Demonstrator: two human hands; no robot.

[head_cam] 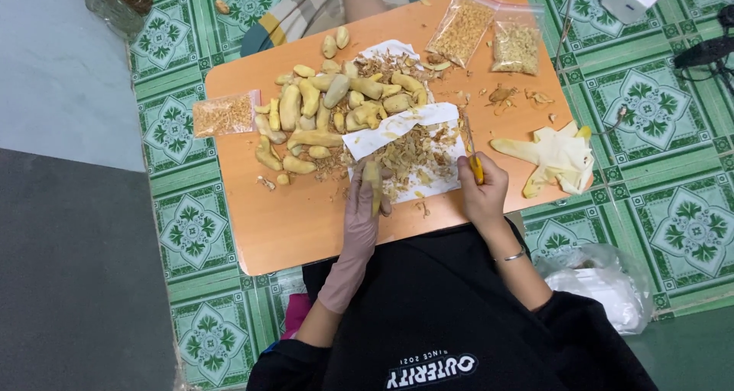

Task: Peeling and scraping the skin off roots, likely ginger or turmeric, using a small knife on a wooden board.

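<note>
One peeled root (372, 186) stood lengthwise in the gloved left hand (362, 207), fingers closed round it; right hand (482, 188) gripped the knife (472, 155) just beside.

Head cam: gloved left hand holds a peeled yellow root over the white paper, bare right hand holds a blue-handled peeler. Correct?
Nearly. The head view shows the peeler handle in the bare right hand is yellow-orange, not blue. The rest holds: the gloved left hand holds a peeled yellow root over the white paper.
</note>
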